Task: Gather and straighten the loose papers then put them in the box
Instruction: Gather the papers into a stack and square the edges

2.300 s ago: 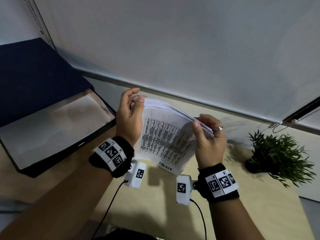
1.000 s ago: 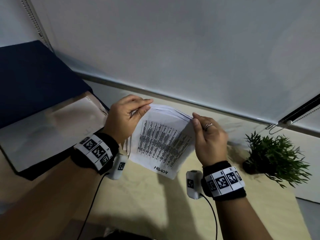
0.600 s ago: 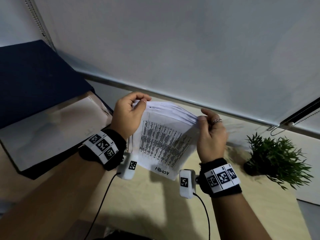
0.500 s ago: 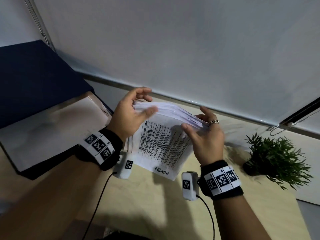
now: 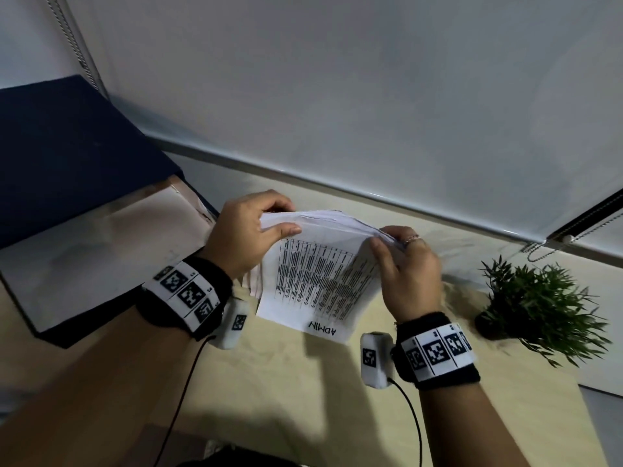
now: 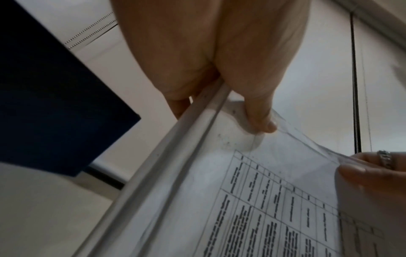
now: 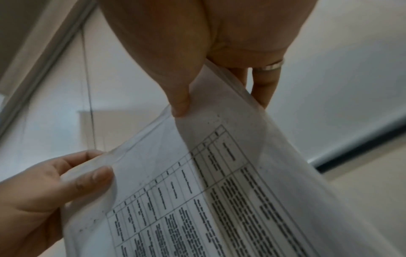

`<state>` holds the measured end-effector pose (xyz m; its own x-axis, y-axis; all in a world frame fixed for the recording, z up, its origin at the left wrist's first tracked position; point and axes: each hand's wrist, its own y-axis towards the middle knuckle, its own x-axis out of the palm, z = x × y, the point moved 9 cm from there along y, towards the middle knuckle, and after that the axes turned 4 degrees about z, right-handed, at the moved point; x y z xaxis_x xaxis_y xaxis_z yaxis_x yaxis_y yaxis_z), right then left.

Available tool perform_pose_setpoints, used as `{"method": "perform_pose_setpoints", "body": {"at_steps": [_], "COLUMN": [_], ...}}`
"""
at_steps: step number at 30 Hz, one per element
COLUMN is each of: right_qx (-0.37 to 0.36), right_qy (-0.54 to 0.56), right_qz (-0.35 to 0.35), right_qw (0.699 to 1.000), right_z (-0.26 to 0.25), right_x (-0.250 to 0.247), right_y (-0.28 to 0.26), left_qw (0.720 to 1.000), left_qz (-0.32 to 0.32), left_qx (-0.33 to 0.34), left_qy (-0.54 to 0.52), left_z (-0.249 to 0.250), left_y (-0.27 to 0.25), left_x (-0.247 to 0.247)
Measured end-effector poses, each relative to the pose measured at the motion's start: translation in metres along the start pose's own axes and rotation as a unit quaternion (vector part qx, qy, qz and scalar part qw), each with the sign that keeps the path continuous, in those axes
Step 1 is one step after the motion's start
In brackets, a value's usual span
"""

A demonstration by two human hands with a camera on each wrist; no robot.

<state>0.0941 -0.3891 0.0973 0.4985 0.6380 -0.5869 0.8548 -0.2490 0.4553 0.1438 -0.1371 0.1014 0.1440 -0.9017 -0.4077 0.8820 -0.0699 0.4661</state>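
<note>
Both hands hold the stack of papers (image 5: 320, 274) upright above the middle of the tabletop (image 5: 269, 382), lower edge just over the wood, probably so it can be knocked even. The left hand (image 5: 242, 237) pinches the top left corner, thumb in front and fingers curled behind. The right hand (image 5: 409, 278) pinches the top right corner the same way. The sheets are still fanned. The open box (image 5: 67, 237) waits at the left edge, its dark lid raised.
</note>
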Motion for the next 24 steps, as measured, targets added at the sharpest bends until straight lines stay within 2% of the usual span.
{"method": "perform_pose_setpoints", "body": {"at_steps": [1,4,7,10,13,15,16,18,21,22,24], "right_qx": [0.040,0.145,0.131,0.074,-0.024,-0.054,-0.041,0.024,0.071,0.080,0.121], "right_qy": [0.060,0.236,0.263,0.277,0.242,0.202,0.189,0.153,-0.054,-0.102,-0.111], "right_qz": [0.004,-0.006,-0.005,-0.014,-0.035,-0.045,-0.055,-0.099,-0.143,-0.141,-0.112], "right_qw": [0.997,0.961,0.956,0.958,0.969,0.977,0.980,0.983,0.986,0.982,0.980], "right_z": [0.012,0.040,0.040,0.019,-0.018,-0.034,-0.032,-0.007,0.054,0.072,0.103], "right_x": [0.001,0.018,0.022,0.014,0.006,0.003,0.002,0.004,0.000,-0.005,-0.019], "right_y": [0.000,-0.006,-0.006,0.002,0.010,0.014,0.016,0.013,0.000,-0.005,-0.010], "left_qw": [1.000,0.999,0.997,0.974,0.935,0.943,0.949,0.962,0.991,0.995,0.995], "left_qz": [0.003,-0.003,-0.027,-0.064,-0.125,-0.167,-0.183,-0.165,-0.094,-0.072,-0.036], "left_qx": [-0.004,-0.049,-0.055,0.026,0.117,0.121,0.107,0.088,0.012,-0.013,-0.059], "left_qy": [-0.008,-0.022,0.052,0.218,0.310,0.263,0.234,0.201,0.098,0.074,0.077], "left_z": [0.000,-0.007,-0.006,0.025,0.062,0.070,0.068,0.059,0.037,0.031,0.013], "left_y": [0.000,0.002,0.007,0.016,0.022,0.023,0.022,0.020,0.017,0.015,0.010], "left_x": [-0.001,0.002,0.001,-0.001,0.020,0.035,0.039,0.033,0.008,0.002,-0.006]}}
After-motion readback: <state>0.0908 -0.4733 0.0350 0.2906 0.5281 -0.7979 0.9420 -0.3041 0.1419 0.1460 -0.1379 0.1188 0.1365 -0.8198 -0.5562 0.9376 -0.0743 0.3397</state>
